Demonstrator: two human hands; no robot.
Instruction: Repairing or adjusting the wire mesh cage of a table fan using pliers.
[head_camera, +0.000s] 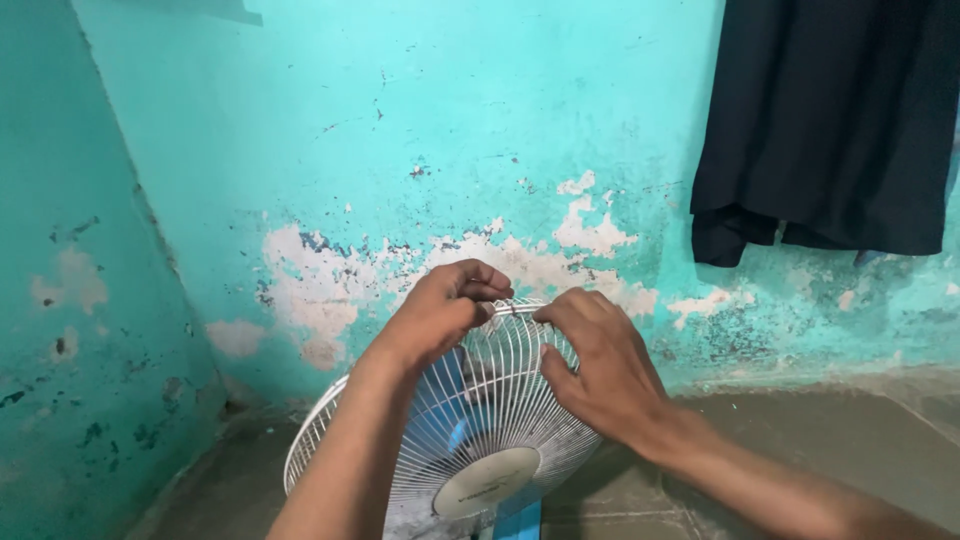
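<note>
fingers (478, 290) of both hands are pinching the top rim of a white fan guard (470, 410); left hand (440, 310) and right hand (600, 365) are gripping it. fan is standing on a grey concrete floor (800, 440) by a peeling turquoise wall (400, 150); dark cloth (830, 120) is hanging right.

Fan (480, 440) on floor (800, 440) before wall (400, 150), garment (830, 120) right.
</note>
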